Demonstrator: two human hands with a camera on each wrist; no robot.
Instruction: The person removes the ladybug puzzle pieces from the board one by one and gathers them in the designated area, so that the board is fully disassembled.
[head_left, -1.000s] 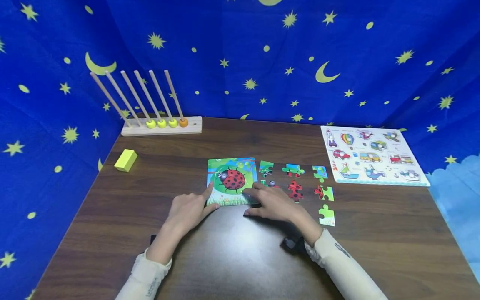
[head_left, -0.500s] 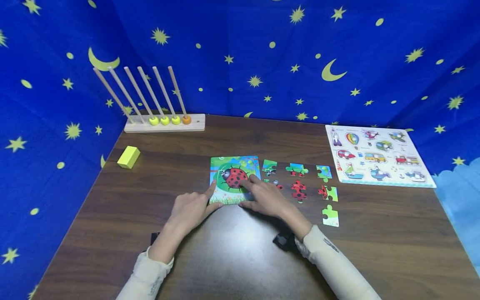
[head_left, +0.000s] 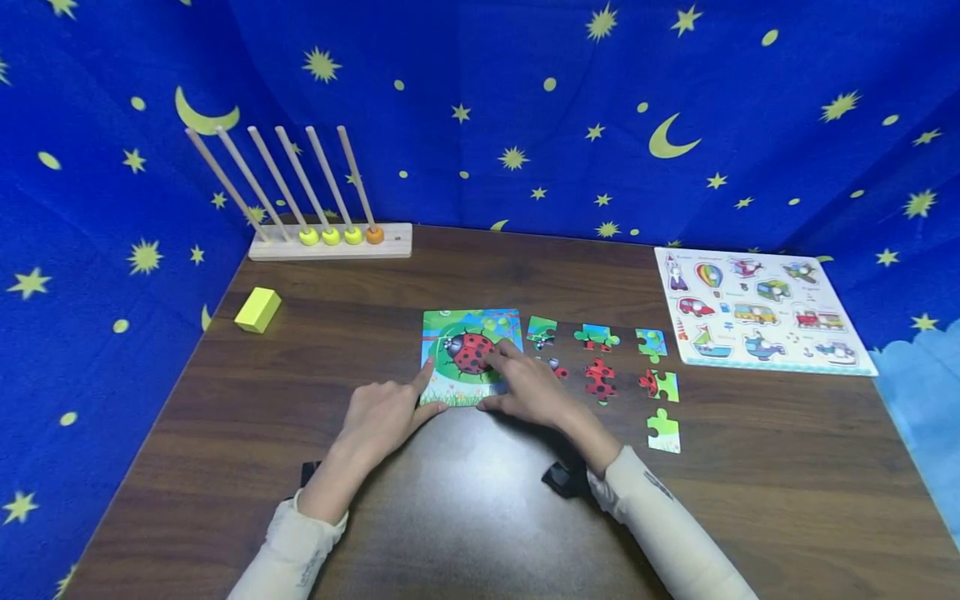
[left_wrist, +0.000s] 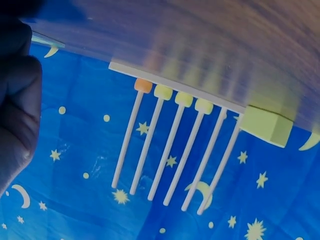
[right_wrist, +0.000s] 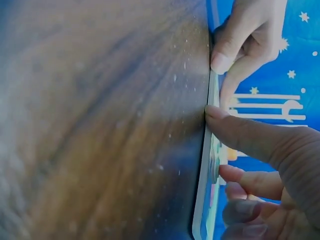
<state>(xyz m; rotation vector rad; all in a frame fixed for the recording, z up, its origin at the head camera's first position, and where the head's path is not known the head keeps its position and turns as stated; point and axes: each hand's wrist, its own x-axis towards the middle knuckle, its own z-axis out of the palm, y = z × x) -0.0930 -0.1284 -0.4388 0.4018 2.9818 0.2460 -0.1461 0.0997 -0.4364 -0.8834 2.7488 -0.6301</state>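
Observation:
A square ladybug picture puzzle board (head_left: 483,321) lies flat on the table in the head view. My left hand (head_left: 381,417) touches its lower left corner, index finger along the left side and thumb at the front edge. My right hand (head_left: 536,390) rests over its lower right part, index fingertip on the printed ladybug and thumb (right_wrist: 245,130) against the front edge. In the right wrist view, the board is edge-on beside both hands. Loose jigsaw pieces lie to the right, among them a red spotted piece (head_left: 600,379); my right hand partly hides one.
A wooden peg rack (head_left: 330,246) with several yellow and orange beads stands at the back left. A yellow block (head_left: 258,310) sits below it. At the far right lies a vehicle peg puzzle board (head_left: 750,357). A blue starry cloth hangs behind the table (head_left: 315,333).
My right hand has moved left and slightly up over the ladybug board, its thumb now at the front edge. The left hand stays at the board's corner. The head view shifts slightly.

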